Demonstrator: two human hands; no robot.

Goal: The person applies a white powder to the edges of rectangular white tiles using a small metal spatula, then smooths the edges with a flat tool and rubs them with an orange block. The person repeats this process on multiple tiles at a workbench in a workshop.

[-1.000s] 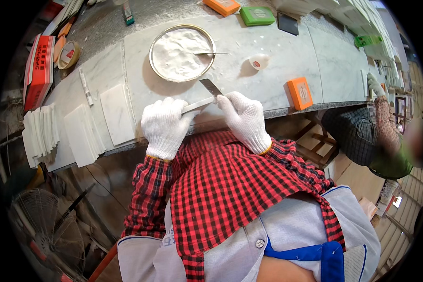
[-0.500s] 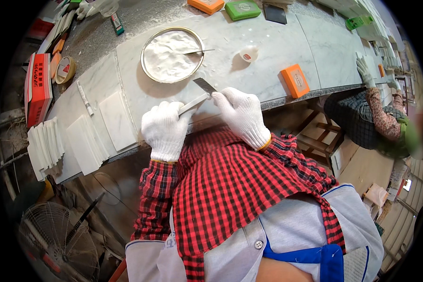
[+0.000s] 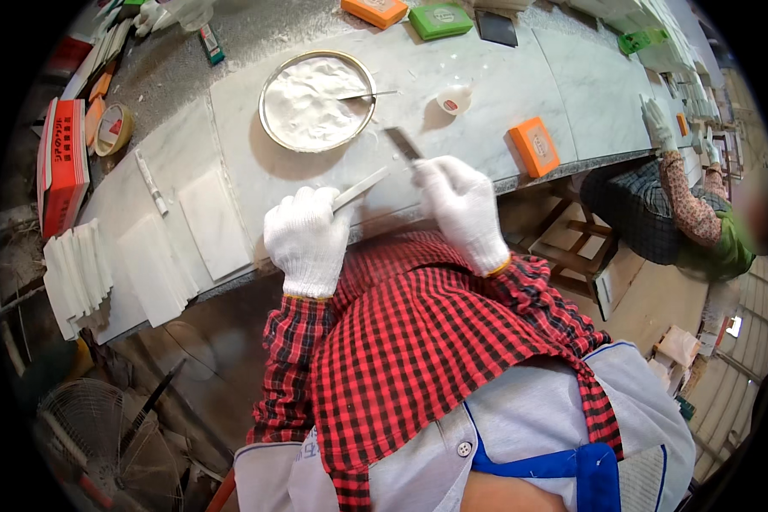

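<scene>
My left hand, in a white knit glove, is closed round a thin white slab seen nearly edge-on, its free end pointing up and right. My right hand, gloved alike, grips a flat metal scraper blade whose tip points up and left. Blade and slab are apart. Beyond them stands a round tin of white paste, with another metal blade lying across its right rim. A small translucent cup sits to the tin's right.
Stacked white slabs lie at the bench's left, beside a white marker-like tube. A red box and a tape roll are farther left. Orange and green boxes lie rightward. Another person works at the far right.
My right hand has drawn the scraper blade right and away from the slab, and the blade now points more steeply. My left hand still holds the slab in nearly the same place.
</scene>
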